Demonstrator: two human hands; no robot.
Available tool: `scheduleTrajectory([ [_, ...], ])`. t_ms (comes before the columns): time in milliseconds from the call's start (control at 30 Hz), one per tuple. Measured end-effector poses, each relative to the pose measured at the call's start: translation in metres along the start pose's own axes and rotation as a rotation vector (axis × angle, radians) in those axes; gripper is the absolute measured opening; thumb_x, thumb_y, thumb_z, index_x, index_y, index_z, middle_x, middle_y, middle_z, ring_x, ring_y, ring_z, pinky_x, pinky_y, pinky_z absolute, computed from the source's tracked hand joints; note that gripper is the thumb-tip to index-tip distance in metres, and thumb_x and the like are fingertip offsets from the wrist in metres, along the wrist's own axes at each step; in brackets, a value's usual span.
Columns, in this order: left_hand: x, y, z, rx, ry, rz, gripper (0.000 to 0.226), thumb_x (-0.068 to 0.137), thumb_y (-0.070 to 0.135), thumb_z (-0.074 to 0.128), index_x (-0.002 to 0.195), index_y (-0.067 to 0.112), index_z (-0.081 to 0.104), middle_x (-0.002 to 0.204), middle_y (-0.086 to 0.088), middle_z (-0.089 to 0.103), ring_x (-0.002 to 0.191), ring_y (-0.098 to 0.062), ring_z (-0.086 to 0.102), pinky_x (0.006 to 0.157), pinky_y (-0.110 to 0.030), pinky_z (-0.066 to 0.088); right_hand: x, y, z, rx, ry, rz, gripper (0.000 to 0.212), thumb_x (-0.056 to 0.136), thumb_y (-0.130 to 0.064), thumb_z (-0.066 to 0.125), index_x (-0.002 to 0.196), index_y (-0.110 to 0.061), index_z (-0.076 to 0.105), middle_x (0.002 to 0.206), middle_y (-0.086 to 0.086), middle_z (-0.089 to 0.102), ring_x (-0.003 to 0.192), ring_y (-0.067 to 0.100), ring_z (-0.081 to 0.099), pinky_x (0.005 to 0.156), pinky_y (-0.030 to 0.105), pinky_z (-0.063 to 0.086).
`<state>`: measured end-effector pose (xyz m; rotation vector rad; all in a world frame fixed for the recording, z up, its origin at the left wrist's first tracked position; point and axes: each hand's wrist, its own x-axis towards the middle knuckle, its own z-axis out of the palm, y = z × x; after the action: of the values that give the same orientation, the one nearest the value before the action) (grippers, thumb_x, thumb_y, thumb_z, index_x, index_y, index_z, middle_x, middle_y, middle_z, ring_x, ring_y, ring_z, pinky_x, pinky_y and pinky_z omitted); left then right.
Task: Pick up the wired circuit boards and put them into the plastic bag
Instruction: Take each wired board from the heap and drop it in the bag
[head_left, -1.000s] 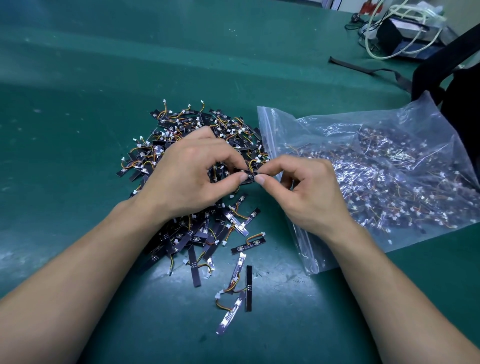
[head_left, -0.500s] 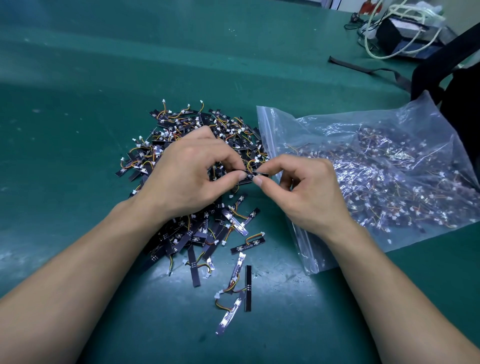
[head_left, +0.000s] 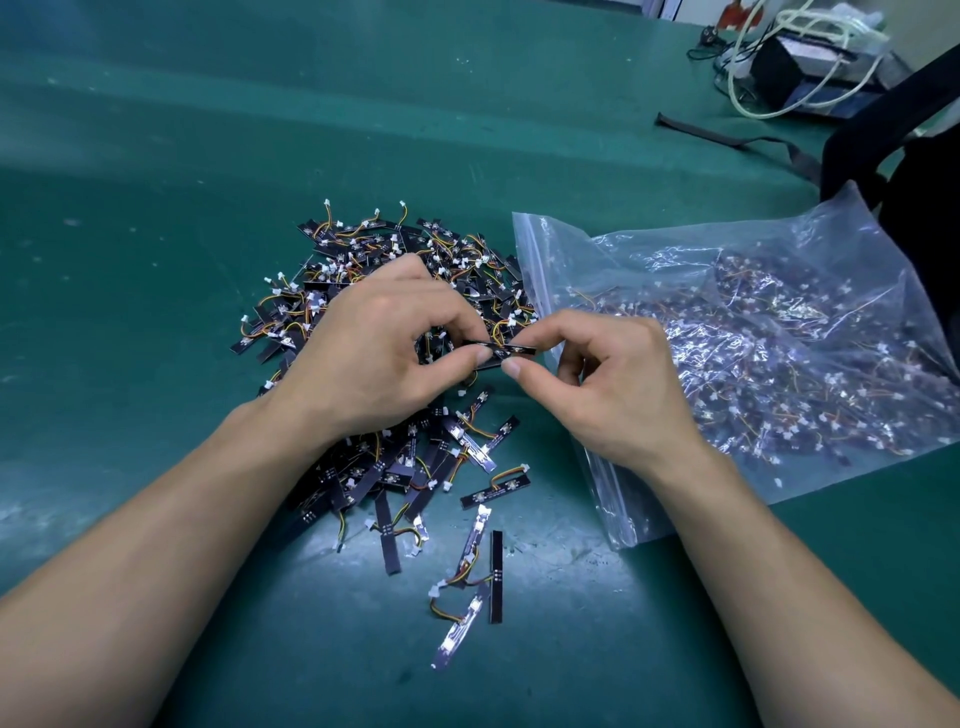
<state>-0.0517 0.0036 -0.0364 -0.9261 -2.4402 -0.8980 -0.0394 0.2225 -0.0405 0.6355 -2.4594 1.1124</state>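
A heap of narrow black wired circuit boards (head_left: 400, 260) with orange wires and white plugs lies on the green table. One board (head_left: 506, 349) is held just above the heap's right side, pinched at its left end by my left hand (head_left: 379, 348) and at its right end by my right hand (head_left: 608, 384). The clear zip plastic bag (head_left: 753, 332) lies to the right, holding many boards, with its mouth edge just behind my right hand's fingers.
Loose boards (head_left: 467, 577) are scattered in front of the heap toward me. At the far right stand a dark box with white cables (head_left: 800, 62), a black strap (head_left: 727, 137) and a black bag (head_left: 904, 135). The green mat (head_left: 156, 182) stretches left and back.
Both hands stay almost in place, still pinching the same board between them; my right fingers have shifted slightly along it.
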Motion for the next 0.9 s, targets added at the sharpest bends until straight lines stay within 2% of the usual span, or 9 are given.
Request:
scheduleTrajectory([
  [333,0.0000,-0.0022,-0.0001,-0.008,-0.012,0.006,0.010,0.086,0.029,0.076,0.091,0.020,0.075,0.082,0.011,0.070,0.079,-0.019,0.053,0.070,-0.041,0.050,0.0017,0.0034,0.0002,-0.003,0.001,-0.013,0.002,0.084,-0.021,0.079,0.083,-0.021,0.077,0.067,-0.031,0.059,0.051,0.012,0.051,0.053,0.014,0.036],
  [733,0.0009,-0.0020,0.0004,0.007,-0.001,0.001,0.010,0.088,0.026,0.074,0.086,0.017,0.077,0.079,0.010,0.070,0.078,-0.019,0.052,0.070,-0.041,0.049,-0.0002,0.0000,-0.0005,0.000,-0.003,0.009,0.007,0.079,-0.025,0.081,0.084,-0.022,0.077,0.062,-0.038,0.054,0.047,0.008,0.048,0.054,0.010,0.034],
  [900,0.0004,-0.0005,0.0000,-0.004,0.002,-0.002,0.010,0.088,0.027,0.075,0.086,0.017,0.077,0.079,0.010,0.071,0.079,-0.020,0.053,0.071,-0.041,0.050,0.0003,0.0014,-0.0006,0.000,-0.007,0.012,0.003,0.082,-0.024,0.079,0.082,-0.023,0.077,0.063,-0.036,0.055,0.049,0.011,0.051,0.054,0.011,0.033],
])
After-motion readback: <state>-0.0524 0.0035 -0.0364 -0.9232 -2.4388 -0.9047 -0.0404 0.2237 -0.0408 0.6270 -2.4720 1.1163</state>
